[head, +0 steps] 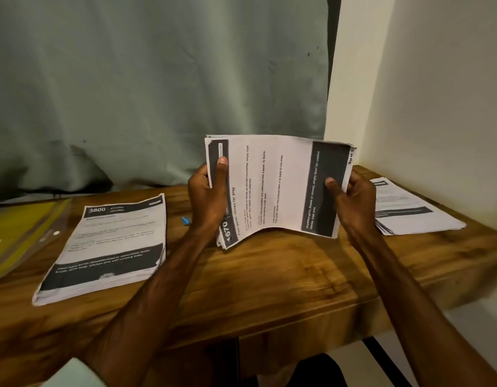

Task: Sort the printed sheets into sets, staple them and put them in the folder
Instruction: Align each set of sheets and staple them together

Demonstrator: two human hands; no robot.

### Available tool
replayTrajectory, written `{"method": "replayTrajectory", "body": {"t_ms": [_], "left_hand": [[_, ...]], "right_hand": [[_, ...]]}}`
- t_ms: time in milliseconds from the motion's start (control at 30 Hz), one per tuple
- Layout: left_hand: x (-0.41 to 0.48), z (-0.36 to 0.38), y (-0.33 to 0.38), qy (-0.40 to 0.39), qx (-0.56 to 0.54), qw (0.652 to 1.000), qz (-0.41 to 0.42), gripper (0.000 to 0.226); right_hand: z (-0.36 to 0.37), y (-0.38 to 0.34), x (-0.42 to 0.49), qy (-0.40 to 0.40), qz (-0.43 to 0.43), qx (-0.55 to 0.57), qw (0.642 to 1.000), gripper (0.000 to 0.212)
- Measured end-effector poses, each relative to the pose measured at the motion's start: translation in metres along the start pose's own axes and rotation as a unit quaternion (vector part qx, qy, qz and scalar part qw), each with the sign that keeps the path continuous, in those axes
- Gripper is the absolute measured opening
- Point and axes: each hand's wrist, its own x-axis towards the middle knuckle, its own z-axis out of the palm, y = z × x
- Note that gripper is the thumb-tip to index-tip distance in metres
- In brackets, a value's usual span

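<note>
I hold a thick stack of printed sheets (275, 185) upright above the wooden table (269, 275), turned sideways, its top sheet headed "1670". My left hand (206, 196) grips the stack's left edge, thumb on the front. My right hand (350, 199) grips the right edge, thumb on the dark band. The stack's lower edge bows upward in the middle. A second pile of sheets (104, 247), headed "3800", lies flat at the left. A third pile (412, 210) lies at the right by the wall. A yellow plastic folder (21, 233) lies at the far left.
A small blue object (185, 220) lies on the table between the left pile and my left forearm. A grey-green curtain (158, 93) hangs behind the table. A white wall (437, 107) stands at the right. The table's front edge runs close to me.
</note>
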Motion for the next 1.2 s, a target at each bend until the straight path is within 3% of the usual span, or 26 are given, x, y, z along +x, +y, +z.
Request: {"method": "replayTrajectory", "body": {"t_ms": [167, 333, 533, 767, 1033, 1200], "left_hand": [[-0.025, 0.001, -0.013, -0.027, -0.006, 0.997, -0.078, 0.017], [-0.032, -0.005, -0.024, -0.048, 0.007, 0.991, -0.128, 0.030], [-0.026, -0.001, -0.016, -0.042, 0.013, 0.995, -0.084, 0.011], [-0.026, -0.009, -0.032, -0.050, 0.017, 0.992, -0.110, 0.014], [-0.022, -0.010, -0.026, -0.056, 0.038, 0.995, -0.070, 0.008], [-0.022, -0.017, -0.035, -0.064, 0.083, 0.989, -0.101, 0.023]], "right_hand": [[-0.005, 0.013, -0.015, 0.005, 0.047, 0.011, 0.999, 0.041], [-0.002, 0.022, -0.025, 0.014, 0.094, 0.018, 0.995, 0.057], [0.001, 0.012, -0.022, 0.020, 0.078, 0.029, 0.996, 0.049], [0.002, 0.017, -0.023, 0.009, 0.077, -0.007, 0.997, 0.055], [0.000, 0.014, -0.021, 0.012, 0.053, -0.009, 0.998, 0.050], [0.001, 0.022, -0.024, -0.005, 0.075, -0.029, 0.997, 0.060]]}}
